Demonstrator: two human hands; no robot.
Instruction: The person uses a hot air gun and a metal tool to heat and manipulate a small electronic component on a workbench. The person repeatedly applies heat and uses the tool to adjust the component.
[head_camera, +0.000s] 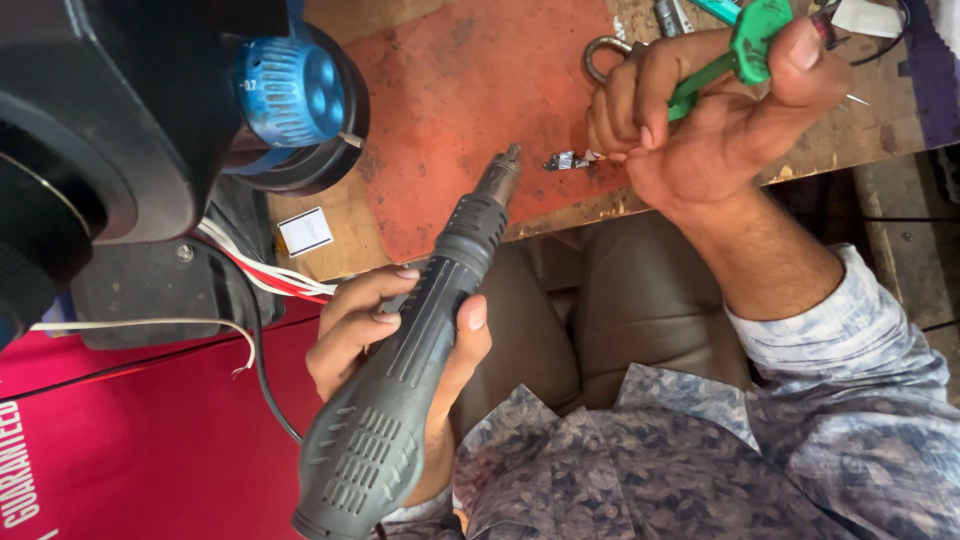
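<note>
- The left hand is wrapped tight around a grey hot-air gun, nozzle aimed at a small metal part over the red mat.
- The right hand, farther right, is clenched on green-handled pliers, the part just beside its knuckles.
- The pliers' jaws are hidden behind the fingers; the gun's butt is cut off below.
- A blue-knobbed black machine sits left.
</note>
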